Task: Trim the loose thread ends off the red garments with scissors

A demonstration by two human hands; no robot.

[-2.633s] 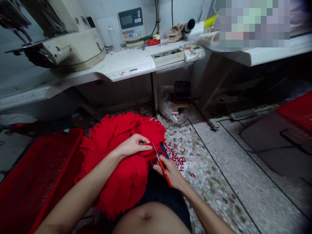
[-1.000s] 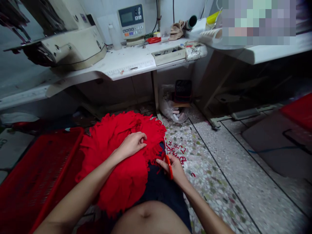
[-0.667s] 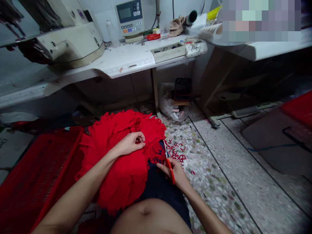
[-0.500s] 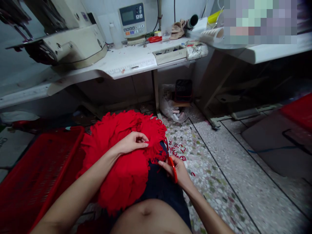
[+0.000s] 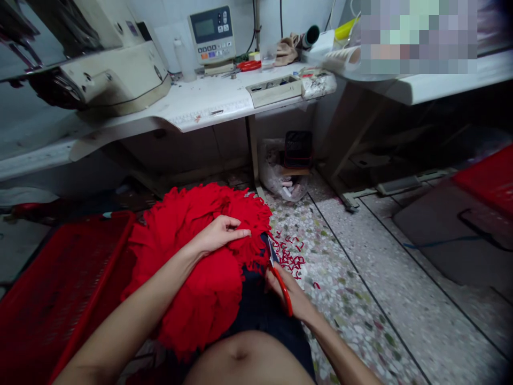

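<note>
The right hand grips red-handled scissors, tips just beside the red cloth heaped on the lap. The left hand lies over the cloth; whether it pinches any cannot be told.

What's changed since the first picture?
The scissors in the right hand have moved rightward, their tips now apart from the left hand. Its pinch looks looser; whether it holds anything is unclear. The red cloth pile, red scraps on the floor and red crate look unchanged.
</note>
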